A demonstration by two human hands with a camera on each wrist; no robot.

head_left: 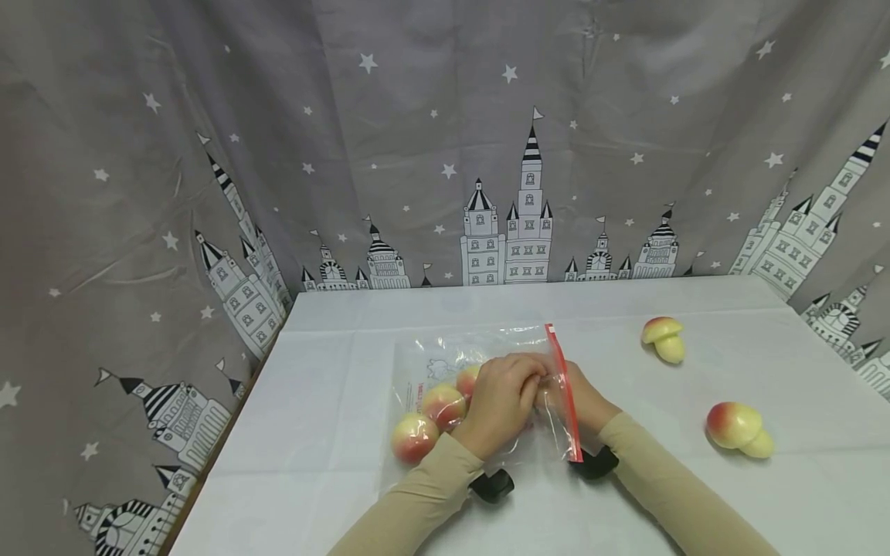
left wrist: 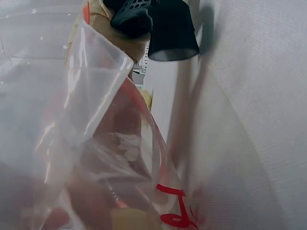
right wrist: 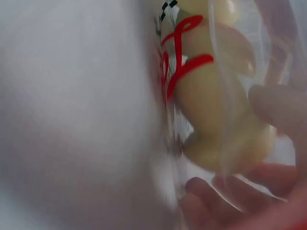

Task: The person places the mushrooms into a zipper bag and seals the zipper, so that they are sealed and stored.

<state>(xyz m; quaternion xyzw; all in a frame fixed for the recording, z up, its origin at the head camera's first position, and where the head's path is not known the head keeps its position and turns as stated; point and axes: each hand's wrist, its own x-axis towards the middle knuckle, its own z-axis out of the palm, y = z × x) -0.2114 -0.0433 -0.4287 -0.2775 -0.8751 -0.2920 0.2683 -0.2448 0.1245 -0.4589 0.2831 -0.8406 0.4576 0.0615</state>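
Head view: A clear plastic zip bag with a red-edged mouth (head_left: 445,367) lies mid-way across a white cloth-covered surface (head_left: 327,432), with glossy, rounded red-and-yellow mushroom shapes (head_left: 443,406) grouped toward its left end. The left hand (head_left: 502,401) bends over the film, its curled grip apparently pinching the upper layer, while the right hand (head_left: 552,392) reaches inside past the red edge. Two loose red-and-yellow mushrooms (head_left: 735,425) sit to the right, one far, one near.

Left wrist view: Film rises in a shiny fold beside a black wrist camera (left wrist: 170,38); the left grip cannot be told here. The plastic looks thin, limp and slippery, best pinched along its red-edged mouth lest it sag.

Right wrist view: Behind film with red lettering (right wrist: 180,52), a pale yellow mushroom (right wrist: 206,105) rests in the right grip, thumb and bent fingers curving round it. Likely light, firm and smooth, it suits a gentle hold about the thick stem; the wider cap could snag film.
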